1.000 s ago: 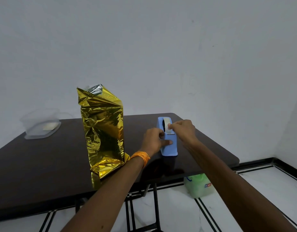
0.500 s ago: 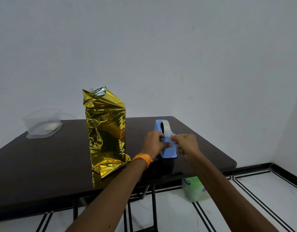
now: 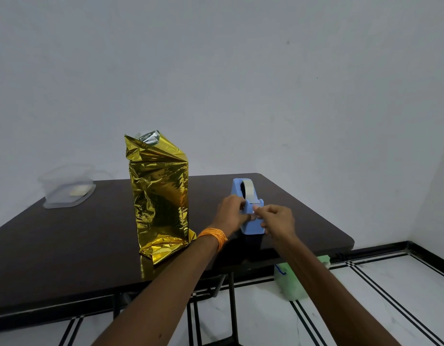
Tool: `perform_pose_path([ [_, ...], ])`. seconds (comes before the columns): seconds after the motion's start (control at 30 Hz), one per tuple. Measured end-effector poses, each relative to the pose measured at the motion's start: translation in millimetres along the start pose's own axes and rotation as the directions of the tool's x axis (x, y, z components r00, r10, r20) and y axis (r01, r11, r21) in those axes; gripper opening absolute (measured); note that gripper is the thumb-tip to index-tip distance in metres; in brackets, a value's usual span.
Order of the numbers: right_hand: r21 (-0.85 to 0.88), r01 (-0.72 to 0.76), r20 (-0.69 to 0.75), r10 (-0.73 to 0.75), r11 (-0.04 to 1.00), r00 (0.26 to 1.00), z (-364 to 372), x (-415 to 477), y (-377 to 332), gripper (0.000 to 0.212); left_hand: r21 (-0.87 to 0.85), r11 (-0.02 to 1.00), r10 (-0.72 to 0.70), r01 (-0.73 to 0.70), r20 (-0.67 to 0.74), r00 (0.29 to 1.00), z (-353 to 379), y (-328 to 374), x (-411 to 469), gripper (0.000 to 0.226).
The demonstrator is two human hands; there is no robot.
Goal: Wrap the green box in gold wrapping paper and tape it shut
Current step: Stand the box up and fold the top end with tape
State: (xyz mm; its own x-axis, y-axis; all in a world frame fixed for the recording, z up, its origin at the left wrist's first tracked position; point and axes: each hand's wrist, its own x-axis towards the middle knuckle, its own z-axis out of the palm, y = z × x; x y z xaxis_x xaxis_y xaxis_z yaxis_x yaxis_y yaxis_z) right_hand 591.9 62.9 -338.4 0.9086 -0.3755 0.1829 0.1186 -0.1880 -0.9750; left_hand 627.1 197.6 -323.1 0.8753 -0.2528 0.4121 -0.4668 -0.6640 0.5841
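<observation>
White wall, tiled floor. Dark desk (image 3: pixel 66 245) carries the gold-wrapped box (image 3: pixel 161 196) upright at centre, clear container (image 3: pixel 66 186) far left, blue tape dispenser (image 3: pixel 252 227) right. Left hand (image 3: pixel 231 213) fingers grip the dispenser; right hand (image 3: pixel 278 221) fingers pinch the tape (image 3: pixel 247 189) end.

Table (image 3: pixel 66 245): dark, glossy top, running from the left edge across to a rounded far right corner.
Tub (image 3: pixel 66 186): clear plastic, sitting at the far left of the table, close to the wall.
Inside the tub: something pale and flat (image 3: pixel 78 192); too blurred to say what.
Legs (image 3: pixel 232 308): thin black metal, showing under the near edge.
Bag (image 3: pixel 287 285): pale green, down on the floor below the table's right end.
Floor (image 3: pixel 366 315): white tiles, twin black lines.
Skirting (image 3: pixel 366 249): black.
Wall (image 3: pixel 241 83): plain white.
</observation>
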Motion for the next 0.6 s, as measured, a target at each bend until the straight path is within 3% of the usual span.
perform_pose_path([
  [0.13, -0.02, 0.031, 0.015, -0.031, 0.999, 0.999, -2.6, 1.0, 0.1, 0.027, 0.0, 1.0, -0.003, 0.003, 0.017, 1.0, -1.3, -1.8, -1.0, 0.046],
  [0.33, 0.048, -0.076, 0.08, 0.072, 0.996, 0.994, -7.9, 0.9, -4.1, 0.025, 0.01, 1.0, -0.007, 0.007, 0.026, 1.0, -2.9, -0.1, -2.7, 0.047],
  [0.4, -0.07, -0.003, 0.06, 0.008, 0.998, 0.998, -8.7, 3.1, -6.6, 0.028, 0.02, 1.0, -0.013, 0.012, 0.042, 0.999, -4.3, 0.0, -2.0, 0.047],
  [0.5, -0.445, 0.148, 0.058, -0.136, 0.883, 0.989, -12.4, 1.0, -7.7, 0.039, 0.066, 0.998, -0.01, 0.004, 0.079, 0.997, -9.0, 1.1, -2.6, 0.045],
  [0.6, -0.49, 0.198, 0.079, -0.183, 0.849, 0.98, -18.2, -4.1, 1.1, 0.028, 0.147, 0.989, 0.011, -0.025, 0.09, 0.996, -12.7, 2.2, -4.1, 0.044],
])
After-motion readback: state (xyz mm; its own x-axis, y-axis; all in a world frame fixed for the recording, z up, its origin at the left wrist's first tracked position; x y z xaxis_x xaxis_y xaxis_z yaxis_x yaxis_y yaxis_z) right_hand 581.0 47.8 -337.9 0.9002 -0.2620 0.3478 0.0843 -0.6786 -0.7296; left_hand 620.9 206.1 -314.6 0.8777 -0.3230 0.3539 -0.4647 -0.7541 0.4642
